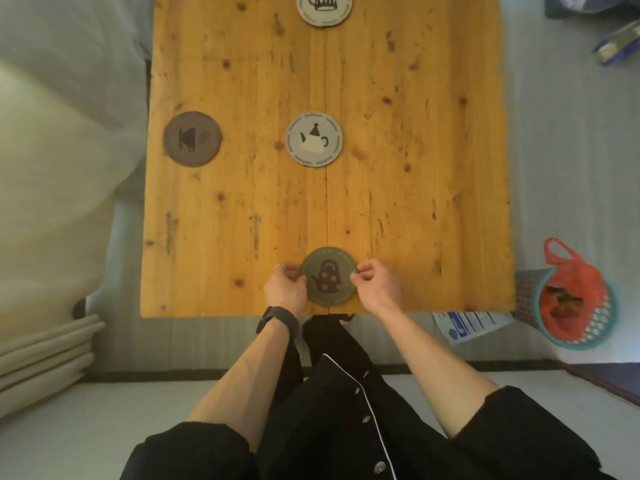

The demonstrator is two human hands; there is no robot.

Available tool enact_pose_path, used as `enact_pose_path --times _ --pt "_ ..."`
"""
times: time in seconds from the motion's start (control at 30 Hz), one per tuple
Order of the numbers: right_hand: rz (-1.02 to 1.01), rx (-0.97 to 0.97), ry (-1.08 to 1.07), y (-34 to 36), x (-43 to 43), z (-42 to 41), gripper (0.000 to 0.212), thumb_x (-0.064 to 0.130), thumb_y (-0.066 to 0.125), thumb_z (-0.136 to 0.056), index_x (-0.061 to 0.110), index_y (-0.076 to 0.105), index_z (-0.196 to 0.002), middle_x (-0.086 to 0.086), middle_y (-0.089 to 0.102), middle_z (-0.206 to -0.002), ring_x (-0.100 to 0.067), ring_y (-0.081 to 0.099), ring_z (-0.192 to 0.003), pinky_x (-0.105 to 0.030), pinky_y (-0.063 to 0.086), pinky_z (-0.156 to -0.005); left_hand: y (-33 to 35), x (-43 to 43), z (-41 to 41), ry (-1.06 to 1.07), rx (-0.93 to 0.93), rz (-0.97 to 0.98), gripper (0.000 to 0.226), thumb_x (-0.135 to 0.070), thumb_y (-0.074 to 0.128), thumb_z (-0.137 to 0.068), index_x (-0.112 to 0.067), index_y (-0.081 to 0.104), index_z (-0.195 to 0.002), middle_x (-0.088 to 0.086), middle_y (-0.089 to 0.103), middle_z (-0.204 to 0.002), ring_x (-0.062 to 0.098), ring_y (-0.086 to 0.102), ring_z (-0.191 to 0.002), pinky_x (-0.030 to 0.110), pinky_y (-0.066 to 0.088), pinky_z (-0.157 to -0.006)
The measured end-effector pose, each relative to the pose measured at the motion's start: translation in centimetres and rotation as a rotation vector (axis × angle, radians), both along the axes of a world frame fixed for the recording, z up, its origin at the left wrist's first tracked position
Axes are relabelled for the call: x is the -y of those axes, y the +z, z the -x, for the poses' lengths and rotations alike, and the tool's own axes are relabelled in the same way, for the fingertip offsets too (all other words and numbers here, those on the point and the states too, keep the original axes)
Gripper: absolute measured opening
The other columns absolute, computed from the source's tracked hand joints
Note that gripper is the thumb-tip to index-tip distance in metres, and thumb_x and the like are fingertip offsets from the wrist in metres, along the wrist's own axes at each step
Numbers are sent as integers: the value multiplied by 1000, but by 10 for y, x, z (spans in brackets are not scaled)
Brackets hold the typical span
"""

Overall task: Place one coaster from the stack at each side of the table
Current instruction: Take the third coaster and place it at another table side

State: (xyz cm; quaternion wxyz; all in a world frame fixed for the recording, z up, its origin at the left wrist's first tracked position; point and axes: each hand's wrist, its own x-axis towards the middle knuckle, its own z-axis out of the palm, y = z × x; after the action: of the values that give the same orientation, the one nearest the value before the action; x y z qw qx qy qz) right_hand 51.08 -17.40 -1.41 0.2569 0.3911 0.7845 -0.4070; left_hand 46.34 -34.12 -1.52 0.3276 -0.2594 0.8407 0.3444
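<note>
A dark green coaster (328, 276) with a spotted kettle lies flat near the front edge of the wooden table (415, 168). My left hand (285, 287) pinches its left rim and my right hand (375, 282) pinches its right rim. In the table's middle sits a grey teapot coaster (314, 139); whether more lie under it cannot be told. A brown cup coaster (192, 138) lies by the left edge. A pale coaster (324, 8) rests at the far edge, partly cut off by the frame.
A teal basket (576, 306) with a red bag stands on the floor right of the table. Papers (467, 323) lie under the front right corner. Pale bedding (52, 168) fills the left. Blue items (613, 46) lie at the far right.
</note>
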Motion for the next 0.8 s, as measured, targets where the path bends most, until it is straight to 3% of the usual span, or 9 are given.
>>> enact_pose_path --times 0.17,0.47,0.67,0.8 --pt "-69 0 77 -1 4 2 22 28 64 -95 19 61 -116 6 68 -105 -9 60 -85 -23 46 -76 -3 -5 1 -27 -26 51 21 -16 61 -91 -17 60 -112 6 67 -110 25 64 -100 34 51 -81" --pt "-93 -26 84 -3 6 9 22 30 66 -94 19 63 -114 5 71 -105 -8 59 -85 -21 44 -74 -4 0 6 1 -59 23 18 -14 60 -92 -16 61 -109 -2 63 -94 20 62 -89 27 43 -70" --pt "-106 -69 52 -4 7 11 19 29 66 -94 19 64 -111 5 70 -102 -10 60 -86 -23 44 -74 -5 2 6 35 -81 -6 16 -16 62 -92 -18 61 -108 -3 64 -89 14 60 -80 16 37 -55" --pt "-150 -82 90 -6 10 6 20 30 65 -94 20 62 -112 5 68 -102 -10 58 -89 -23 41 -74 -6 2 3 25 -113 -6 17 -17 63 -91 -19 63 -108 -1 65 -89 16 62 -82 16 37 -55"
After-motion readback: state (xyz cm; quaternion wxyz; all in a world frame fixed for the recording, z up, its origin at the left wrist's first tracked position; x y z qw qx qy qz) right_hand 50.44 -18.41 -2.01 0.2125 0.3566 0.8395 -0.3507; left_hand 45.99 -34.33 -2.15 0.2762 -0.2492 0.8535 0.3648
